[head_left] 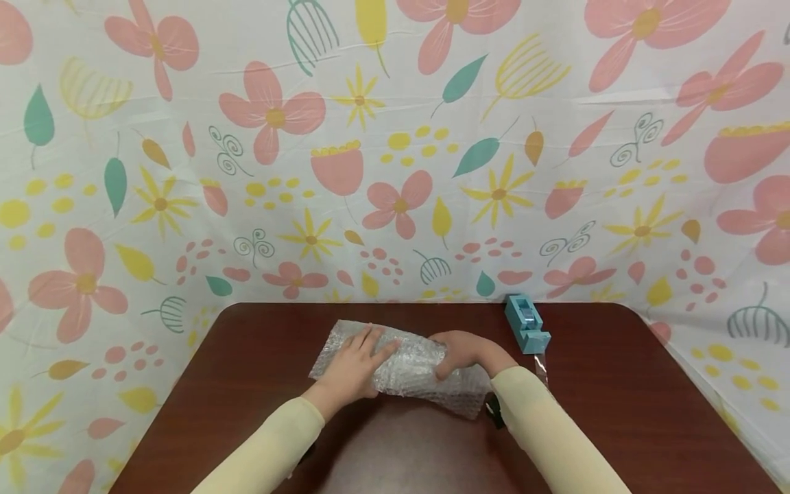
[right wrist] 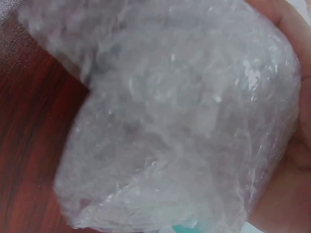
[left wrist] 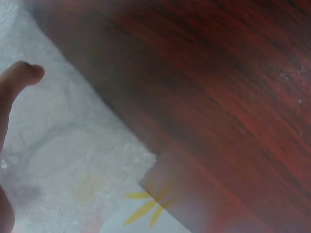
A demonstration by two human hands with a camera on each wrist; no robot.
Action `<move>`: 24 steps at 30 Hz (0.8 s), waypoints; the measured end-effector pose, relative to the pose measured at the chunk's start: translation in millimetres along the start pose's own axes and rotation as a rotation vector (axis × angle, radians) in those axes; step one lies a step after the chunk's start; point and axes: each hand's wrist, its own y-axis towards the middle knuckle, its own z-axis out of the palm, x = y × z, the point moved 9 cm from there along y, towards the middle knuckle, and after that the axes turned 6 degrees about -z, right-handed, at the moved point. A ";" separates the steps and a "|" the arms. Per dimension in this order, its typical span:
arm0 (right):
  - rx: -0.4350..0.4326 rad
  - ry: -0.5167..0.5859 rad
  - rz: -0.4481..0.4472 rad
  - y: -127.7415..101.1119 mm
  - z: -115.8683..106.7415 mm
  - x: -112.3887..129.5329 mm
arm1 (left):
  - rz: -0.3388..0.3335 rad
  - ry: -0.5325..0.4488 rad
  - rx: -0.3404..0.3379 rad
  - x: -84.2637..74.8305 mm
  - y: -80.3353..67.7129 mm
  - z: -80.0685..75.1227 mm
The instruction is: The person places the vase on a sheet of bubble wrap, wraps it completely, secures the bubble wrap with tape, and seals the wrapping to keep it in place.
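A rolled bundle of clear bubble wrap (head_left: 407, 367) is held between both hands over the table. My left hand (head_left: 350, 363) grips its left part, fingers spread across the top. At its right part, my right hand (head_left: 465, 351) grips the wrap with the thumb on the near side and the other fingers hidden behind. Loose flaps of wrap stick out at both ends. Crumpled layers of the bubble wrap (right wrist: 170, 111) fill most of the right wrist view; whatever lies inside is hidden. In the left wrist view, a flat sheet of bubble wrap (left wrist: 73, 131) extends past a finger (left wrist: 24, 77).
A light blue tape dispenser (head_left: 524, 324) stands at the back right of the dark wooden table (head_left: 259, 384). A strip of clear tape (head_left: 541, 369) trails from it toward the right sleeve. Behind the table hangs a flower-patterned cloth (head_left: 395, 151).
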 end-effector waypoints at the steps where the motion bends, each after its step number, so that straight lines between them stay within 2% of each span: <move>1: 0.013 0.001 0.003 -1.8 0.5 1.7 | 0.003 -0.014 0.003 -0.1 -0.6 -1.5; 10: 0.062 0.022 0.024 -10.1 8.2 13.4 | -0.005 -0.099 0.104 3.5 -4.9 -14.7; 17: 0.164 0.042 0.059 -16.5 23.1 16.8 | -0.006 -0.163 0.215 2.4 -12.3 -16.0; 24: 0.210 0.066 0.069 -20.2 34.5 17.2 | -0.001 -0.174 0.252 -0.1 -18.4 -21.4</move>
